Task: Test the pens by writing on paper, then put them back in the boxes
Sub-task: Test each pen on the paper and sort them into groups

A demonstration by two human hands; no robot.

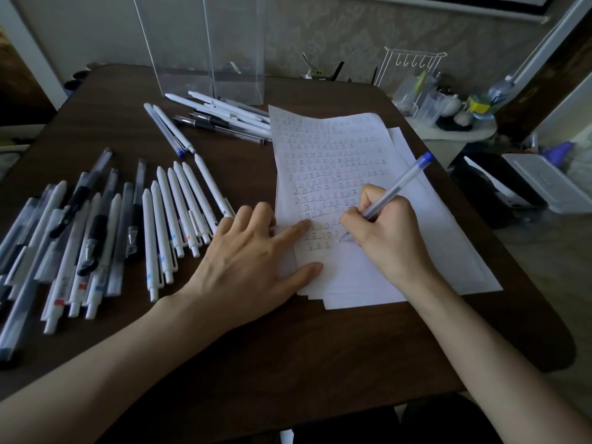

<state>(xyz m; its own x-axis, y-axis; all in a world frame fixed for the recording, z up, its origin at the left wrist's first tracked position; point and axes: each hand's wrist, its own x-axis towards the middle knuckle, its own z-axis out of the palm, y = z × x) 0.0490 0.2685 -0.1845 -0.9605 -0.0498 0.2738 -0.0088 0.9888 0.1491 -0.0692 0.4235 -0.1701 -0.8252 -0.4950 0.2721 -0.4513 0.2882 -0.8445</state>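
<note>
My right hand [389,232] grips a clear pen with a blue cap end [400,184], its tip touching the paper [336,174] near the lowest row of written marks. My left hand [250,261] lies flat, fingers spread, pressing the paper's left edge. Several white click pens [173,219] lie in a row just left of that hand. More clear and dark pens [73,232] are heaped at the table's left. Another group of pens [224,120] lies behind the paper. Two tall clear boxes [208,49] stand at the back.
The dark wooden table [288,347] has a rounded right edge. Beyond it, a small side table holds a white wire rack [413,68], cups and a bottle. A white bin [544,184] sits on the floor at right.
</note>
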